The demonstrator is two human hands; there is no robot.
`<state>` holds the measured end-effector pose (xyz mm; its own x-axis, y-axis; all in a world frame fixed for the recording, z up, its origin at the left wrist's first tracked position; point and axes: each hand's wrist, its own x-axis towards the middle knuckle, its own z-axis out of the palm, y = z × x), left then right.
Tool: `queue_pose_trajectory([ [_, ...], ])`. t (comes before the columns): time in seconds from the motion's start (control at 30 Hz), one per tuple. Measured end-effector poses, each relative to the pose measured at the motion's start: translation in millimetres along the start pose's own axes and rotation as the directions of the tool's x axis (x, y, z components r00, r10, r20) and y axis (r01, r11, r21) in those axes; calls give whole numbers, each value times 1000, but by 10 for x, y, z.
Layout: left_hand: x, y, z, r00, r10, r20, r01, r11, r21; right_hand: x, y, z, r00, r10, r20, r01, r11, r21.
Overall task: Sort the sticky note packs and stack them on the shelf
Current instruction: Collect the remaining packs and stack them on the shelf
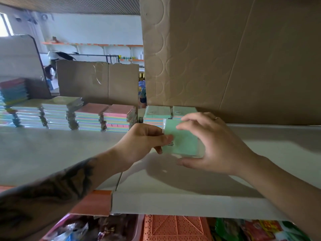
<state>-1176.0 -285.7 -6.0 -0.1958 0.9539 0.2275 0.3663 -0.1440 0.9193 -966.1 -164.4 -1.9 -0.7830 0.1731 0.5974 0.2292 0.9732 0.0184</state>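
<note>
A green sticky note pack (183,142) in clear wrap hangs a little above the white shelf (52,153). My left hand (144,141) pinches its left edge between thumb and fingers. My right hand (213,145) grips its right side, with the fingers over the top and the thumb below. Behind the pack, two short stacks with green tops (159,114) stand against the big cardboard box. Stacks with pink tops (106,117) and stacks with pale tops (57,115) line the back of the shelf to the left.
A large cardboard box (234,58) fills the upper right and sits on the shelf. A smaller cardboard piece (97,79) stands behind the stacks. Below the shelf's front edge (173,204) lie an orange perforated basket (175,228) and packaged goods.
</note>
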Motion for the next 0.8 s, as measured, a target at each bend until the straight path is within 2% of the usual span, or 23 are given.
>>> queue_pose_trajectory([
  [0.13, 6, -10, -4, 1000, 15, -2, -15, 1000, 1, 47, -7, -14, 1000, 23, 5, -23, 998, 51],
  [0.27, -25, -60, -42, 994, 107, 19, -108, 978, 177, 167, 114, -134, 998, -1, 56, -11, 979, 205],
  [0.33, -65, -114, -101, 994, 103, 31, -106, 884, 456, 293, 263, -196, 991, 79, 111, -101, 972, 212],
  [0.4, -107, -119, -129, 993, 113, 31, -102, 715, 692, 451, 450, -222, 973, 168, 156, -194, 967, 166],
  [0.47, -127, -104, -95, 992, 96, 76, -119, 600, 791, 601, 635, -197, 958, 236, 165, -259, 956, 140],
  [0.57, -135, -128, -25, 979, -103, 179, -117, 436, 892, 758, 845, -105, 937, 301, 179, -330, 930, 161],
  [0.63, -134, -153, -35, 965, -180, 190, -97, 427, 899, 793, 894, -34, 928, 322, 190, -353, 920, 168],
  [0.8, -127, -145, -35, 965, -187, 185, -91, 423, 901, 754, 917, 100, 918, 331, 218, -373, 907, 195],
])
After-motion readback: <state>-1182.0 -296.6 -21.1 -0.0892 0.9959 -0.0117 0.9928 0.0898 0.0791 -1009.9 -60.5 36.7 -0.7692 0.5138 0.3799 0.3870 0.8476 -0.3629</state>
